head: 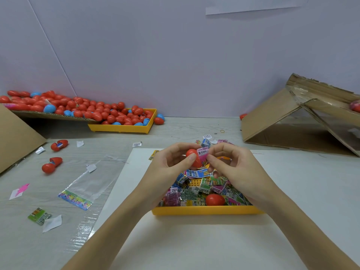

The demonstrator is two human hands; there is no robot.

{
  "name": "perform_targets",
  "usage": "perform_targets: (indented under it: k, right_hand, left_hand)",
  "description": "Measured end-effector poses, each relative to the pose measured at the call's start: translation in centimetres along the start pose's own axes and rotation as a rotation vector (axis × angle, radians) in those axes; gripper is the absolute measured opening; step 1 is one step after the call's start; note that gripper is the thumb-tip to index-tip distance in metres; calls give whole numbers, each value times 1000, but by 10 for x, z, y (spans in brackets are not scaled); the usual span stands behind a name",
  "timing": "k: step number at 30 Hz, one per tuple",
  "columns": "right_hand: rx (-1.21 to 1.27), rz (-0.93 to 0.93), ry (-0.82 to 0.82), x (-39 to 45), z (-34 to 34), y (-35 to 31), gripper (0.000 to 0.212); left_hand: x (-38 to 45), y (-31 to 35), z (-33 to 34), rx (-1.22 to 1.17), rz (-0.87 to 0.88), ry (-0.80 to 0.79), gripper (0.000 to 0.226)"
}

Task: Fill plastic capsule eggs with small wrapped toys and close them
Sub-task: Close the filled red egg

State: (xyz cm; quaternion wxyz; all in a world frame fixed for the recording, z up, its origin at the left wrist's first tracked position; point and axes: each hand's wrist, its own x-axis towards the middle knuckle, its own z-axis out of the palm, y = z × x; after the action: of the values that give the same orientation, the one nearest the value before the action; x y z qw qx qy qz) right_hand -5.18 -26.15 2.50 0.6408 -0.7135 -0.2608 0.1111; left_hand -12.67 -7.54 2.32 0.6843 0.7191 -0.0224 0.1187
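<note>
A red capsule egg [193,159] is being gripped by the curled fingers of the left hand [171,162] above the yellow tray [204,210] of wrapped toys [202,187]. A pink wrapped toy [203,153] is being pinched against it by the right hand [231,164], apparently at the egg's opening.

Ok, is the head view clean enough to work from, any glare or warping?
Head view: even, soft light; hands and red egg fairly sharp; glare on the clear bag at left; wide-angle bending toward the edges; far egg pile soft.
</note>
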Motion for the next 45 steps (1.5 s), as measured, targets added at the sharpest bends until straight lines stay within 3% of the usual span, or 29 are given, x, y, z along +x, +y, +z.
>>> perform_targets:
  k: [20,27,32,38,45]
  right_hand:
    - [-41,39,9,-2,1,-3,5]
    - [29,60,4,-1,1,-2,8]
    - [104,108,5,-2,3,-4,9]
    - [255,167,28,-2,3,-12,34]
    - [327,211,39,-4,7,-12,21]
  left_hand:
    - [-1,2,2,37,65,11,17]
    - [-3,-1,5,141,158,17,43]
    - [-3,-6,7,239,245,66,44]
    - [-3,-8,7,273,259,92,50]
    - [-3,-10,9,440,314,46,61]
